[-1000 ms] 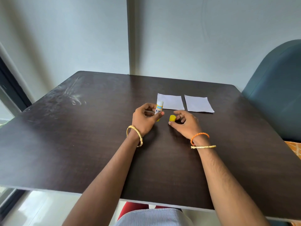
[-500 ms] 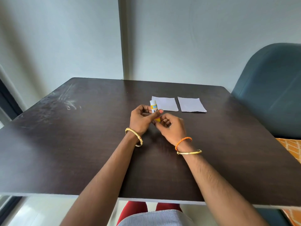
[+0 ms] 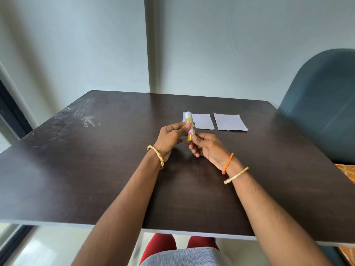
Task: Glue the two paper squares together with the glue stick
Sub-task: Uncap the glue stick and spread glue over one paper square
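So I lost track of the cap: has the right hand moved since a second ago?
Yes. The right hand has moved left, away from under the paper squares, and now grips the glue stick base.

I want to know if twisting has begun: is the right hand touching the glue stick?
Touching. The head view shows the right hand's fingertips closed around the yellow base of the glue stick, while the left hand grips its body.

The glue stick (image 3: 189, 126) stood between the left hand (image 3: 171, 135) and right hand (image 3: 206, 147); beyond them two paper squares (image 3: 203, 121) (image 3: 229, 122) lay side by side on the counter (image 3: 96, 169).
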